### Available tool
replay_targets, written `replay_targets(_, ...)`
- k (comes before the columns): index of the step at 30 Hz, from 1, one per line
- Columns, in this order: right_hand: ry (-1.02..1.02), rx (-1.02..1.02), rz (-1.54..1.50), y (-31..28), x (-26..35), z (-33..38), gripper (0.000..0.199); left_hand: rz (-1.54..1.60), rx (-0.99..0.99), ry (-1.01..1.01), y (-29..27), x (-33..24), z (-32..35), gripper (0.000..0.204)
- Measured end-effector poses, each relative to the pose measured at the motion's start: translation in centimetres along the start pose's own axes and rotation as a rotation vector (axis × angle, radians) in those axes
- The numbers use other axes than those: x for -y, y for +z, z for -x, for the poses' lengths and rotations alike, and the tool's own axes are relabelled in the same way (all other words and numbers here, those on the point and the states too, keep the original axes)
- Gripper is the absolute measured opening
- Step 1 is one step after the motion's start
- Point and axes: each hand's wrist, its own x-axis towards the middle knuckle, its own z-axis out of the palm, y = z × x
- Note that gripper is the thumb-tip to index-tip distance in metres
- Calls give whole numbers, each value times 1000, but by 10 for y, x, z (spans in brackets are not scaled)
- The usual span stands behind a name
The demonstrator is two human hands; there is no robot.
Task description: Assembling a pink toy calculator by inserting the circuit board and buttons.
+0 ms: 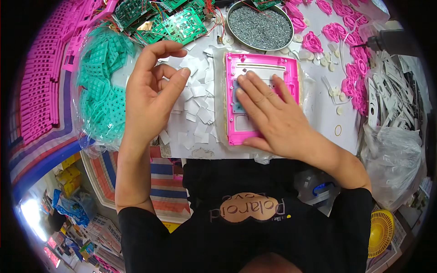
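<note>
A pink plastic casing [293, 68], shaped like a shallow frame, lies on a padded, plastic-wrapped board [220, 91] at the table's front. Inside it are whitish panels and a bluish-green piece [237, 103], partly covered by my fingers. My right hand [273, 109] rests flat on the casing, fingers stretched out and thumb by its lower edge. To the left my left hand [154, 91] hovers over scattered white paper slips [196, 109]. Its fingers are bent, the thumb stands apart from the forefinger, and nothing shows between them.
Green circuit boards [184, 25] with wires lie at the back left. A round tin of small screws [260, 28] stands behind the casing. Teal rubber keypads [102, 91] fill a bag at left. Pink parts [312, 42], a dark power screwdriver [391, 42] and white strips [393, 91] are at right.
</note>
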Motion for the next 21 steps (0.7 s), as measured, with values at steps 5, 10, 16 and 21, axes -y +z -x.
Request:
replay_targets(5, 55, 43, 45, 3, 15, -4, 100, 3, 11, 11, 9, 1, -1, 39)
replay_targets(10, 61, 87, 8, -6, 14, -3, 102, -50, 39, 28, 10, 4, -3, 39)
replay_targets(16, 63, 105, -21, -2, 16, 9, 104, -532, 36, 238, 22, -2, -66, 21)
replay_targets(21, 38, 107, 1, -5, 14, 8, 104, -1131, -124, 650, 46, 18, -176, 19)
